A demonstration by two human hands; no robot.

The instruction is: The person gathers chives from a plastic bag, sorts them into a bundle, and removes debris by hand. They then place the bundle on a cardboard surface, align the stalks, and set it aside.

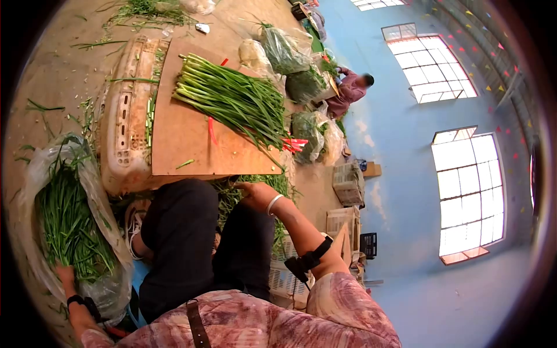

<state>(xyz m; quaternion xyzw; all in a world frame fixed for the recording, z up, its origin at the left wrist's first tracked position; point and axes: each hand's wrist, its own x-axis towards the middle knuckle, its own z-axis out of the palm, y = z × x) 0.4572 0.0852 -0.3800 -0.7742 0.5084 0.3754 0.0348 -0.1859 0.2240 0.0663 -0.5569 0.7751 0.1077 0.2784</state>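
My left hand [65, 274] reaches down into a clear plastic bag [29, 200] at the lower left. Loose garlic chives [67, 214] fill that bag, and the hand's fingers are hidden among them. By the near edge of a brown board [203, 156], above my knees, is my right hand [255, 196]. Its index finger stretches out, the other fingers show only in part, and I see nothing held in it. On the board lies a large bunch of garlic chives [232, 98], pale stems to the left. Red ties [295, 144] show beside and beneath the bunch.
An upturned plastic crate [116, 127] supports the board. More greens [272, 182] lie below the board's near right side. Bagged greens [287, 52] stand farther back, near another person [348, 90]. Crates [348, 182] line the blue wall, and scraps litter the floor [64, 75].
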